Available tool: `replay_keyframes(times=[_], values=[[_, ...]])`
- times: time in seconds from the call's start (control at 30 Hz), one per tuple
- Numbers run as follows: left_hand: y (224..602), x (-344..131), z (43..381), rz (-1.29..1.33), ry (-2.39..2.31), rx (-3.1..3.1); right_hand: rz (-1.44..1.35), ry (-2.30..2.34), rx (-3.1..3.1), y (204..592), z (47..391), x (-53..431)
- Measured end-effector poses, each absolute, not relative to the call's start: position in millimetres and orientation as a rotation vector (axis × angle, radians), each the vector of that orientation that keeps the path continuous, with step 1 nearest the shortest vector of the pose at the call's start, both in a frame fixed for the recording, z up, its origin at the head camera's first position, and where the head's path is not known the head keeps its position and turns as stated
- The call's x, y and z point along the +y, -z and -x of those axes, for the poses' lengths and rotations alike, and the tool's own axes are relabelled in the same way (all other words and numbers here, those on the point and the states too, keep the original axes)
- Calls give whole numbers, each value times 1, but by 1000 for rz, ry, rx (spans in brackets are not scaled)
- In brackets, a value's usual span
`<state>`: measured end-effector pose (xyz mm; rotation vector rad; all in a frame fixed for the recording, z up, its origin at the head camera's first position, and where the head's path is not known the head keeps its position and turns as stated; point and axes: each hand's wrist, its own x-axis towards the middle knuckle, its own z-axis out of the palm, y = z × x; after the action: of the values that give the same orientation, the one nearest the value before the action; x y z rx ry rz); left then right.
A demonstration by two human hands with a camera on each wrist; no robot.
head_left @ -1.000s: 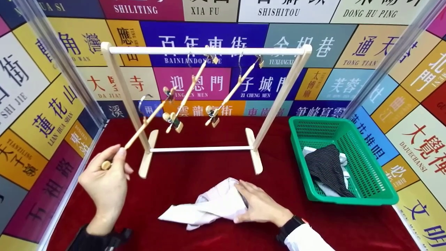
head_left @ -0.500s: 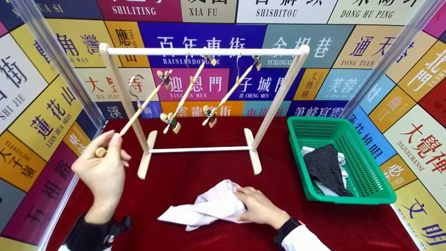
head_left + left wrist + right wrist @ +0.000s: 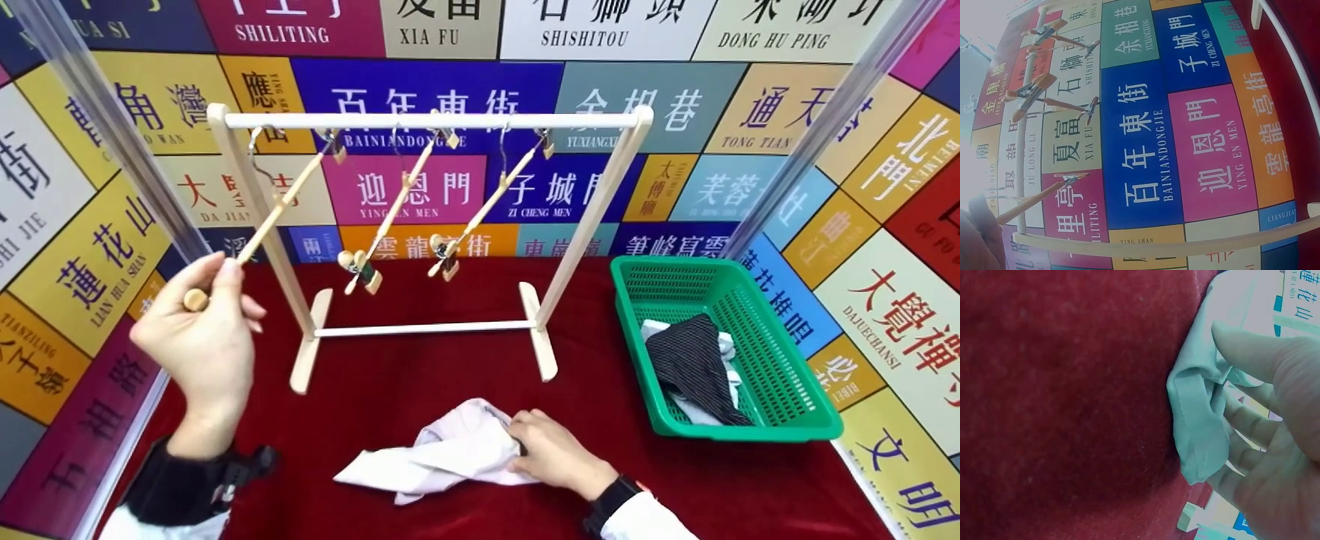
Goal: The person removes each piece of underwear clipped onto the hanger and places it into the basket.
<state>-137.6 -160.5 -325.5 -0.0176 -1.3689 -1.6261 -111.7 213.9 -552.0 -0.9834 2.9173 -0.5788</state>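
Observation:
My left hand point(image 3: 199, 337) grips a wooden clip hanger point(image 3: 279, 204) by its near end, with one round clip end showing between the fingers. The hanger slants up and away, and its metal hook point(image 3: 256, 150) is close to the left end of the rack's top bar point(image 3: 360, 121). Whether hook and bar touch, I cannot tell. In the left wrist view the same hanger point(image 3: 1033, 201) reaches past the bar. My right hand point(image 3: 559, 454) holds the right end of a crumpled white cloth point(image 3: 450, 454) on the red tabletop; the right wrist view shows thumb and fingers around its folded edge point(image 3: 1199, 422).
Two more clip hangers point(image 3: 405, 184) hang from the middle and right of the wooden rack point(image 3: 592, 217). At right stands a green basket point(image 3: 787, 360) holding a dark striped cloth point(image 3: 694, 364) and light cloths. Printed panels wall in the red table point(image 3: 420, 382).
My left hand has risen and shifted left with the hanger, bringing its hook up to the top bar. The right hand stays at the white cloth.

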Motion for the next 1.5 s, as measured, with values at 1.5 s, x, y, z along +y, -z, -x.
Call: replay_keyframes(times=[1.5], values=[[317, -156, 169, -95, 1649, -1456, 710, 1461, 2646, 516, 108, 220]])
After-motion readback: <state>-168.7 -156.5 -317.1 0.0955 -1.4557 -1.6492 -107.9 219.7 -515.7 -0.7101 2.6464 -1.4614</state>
